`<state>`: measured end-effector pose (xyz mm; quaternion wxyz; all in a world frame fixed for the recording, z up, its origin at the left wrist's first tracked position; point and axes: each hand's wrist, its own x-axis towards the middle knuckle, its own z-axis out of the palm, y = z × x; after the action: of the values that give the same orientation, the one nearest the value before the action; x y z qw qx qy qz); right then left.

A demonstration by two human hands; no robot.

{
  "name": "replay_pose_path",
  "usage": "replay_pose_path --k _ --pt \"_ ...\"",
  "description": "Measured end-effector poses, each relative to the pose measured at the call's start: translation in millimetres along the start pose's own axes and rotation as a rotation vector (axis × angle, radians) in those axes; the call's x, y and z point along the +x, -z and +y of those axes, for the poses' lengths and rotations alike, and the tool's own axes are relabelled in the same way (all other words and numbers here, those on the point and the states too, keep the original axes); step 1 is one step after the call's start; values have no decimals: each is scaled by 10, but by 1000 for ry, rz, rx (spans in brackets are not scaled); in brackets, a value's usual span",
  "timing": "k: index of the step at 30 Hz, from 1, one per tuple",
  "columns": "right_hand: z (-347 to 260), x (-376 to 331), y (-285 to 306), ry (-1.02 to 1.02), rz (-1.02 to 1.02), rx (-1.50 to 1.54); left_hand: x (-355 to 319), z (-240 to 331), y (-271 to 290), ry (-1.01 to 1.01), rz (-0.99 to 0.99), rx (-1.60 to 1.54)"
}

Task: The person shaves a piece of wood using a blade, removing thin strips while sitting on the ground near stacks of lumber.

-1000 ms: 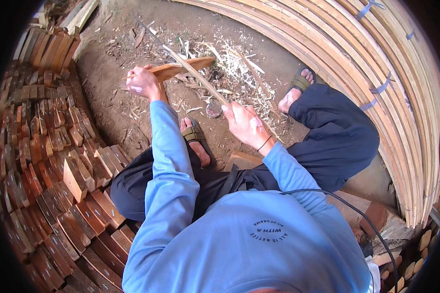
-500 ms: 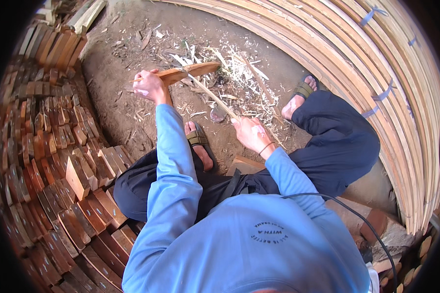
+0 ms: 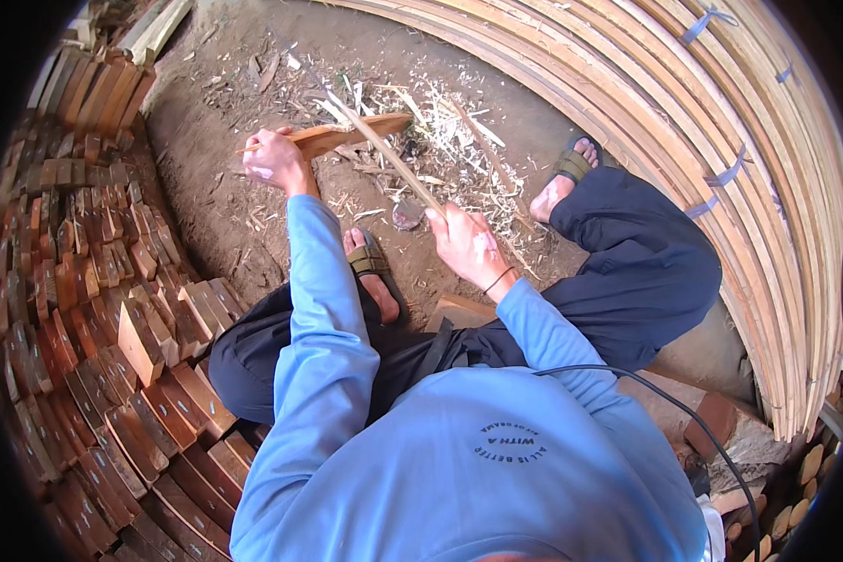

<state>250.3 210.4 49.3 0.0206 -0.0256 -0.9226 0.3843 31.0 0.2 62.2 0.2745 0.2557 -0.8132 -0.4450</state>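
Observation:
My left hand is closed around the near end of a tapered, reddish-brown piece of wood, held at a slant above the ground. In my closed right hand is a long, slim, tan tool. It runs forward and left, crossing over the piece of wood, and thins to a dark, blade-like end past it. Whether the tool touches the wood cannot be made out. Pale wood shavings lie on the ground below.
Stacked small timber blocks fill the left side. Long bundled wooden strips curve along the right, tied with blue bands. My sandalled feet rest on the dirt floor, with a roundish lump between them. A black cable crosses my right side.
The long tool has swung so that its far end reaches farther forward, past the wood. Both hands sit slightly farther left in view, and the wood stays in my left hand.

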Motion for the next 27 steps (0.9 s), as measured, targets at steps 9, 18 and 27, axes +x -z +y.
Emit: replay_pose_path --k 9,18,27 --pt "101 -132 -152 -25 -54 -92 18 -21 -4 -9 7 -6" --pt "-181 53 229 -252 -192 30 34 -18 -8 -22 3 -37" --pt "-174 -9 197 -172 -196 20 16 59 26 -3 -27 -20"
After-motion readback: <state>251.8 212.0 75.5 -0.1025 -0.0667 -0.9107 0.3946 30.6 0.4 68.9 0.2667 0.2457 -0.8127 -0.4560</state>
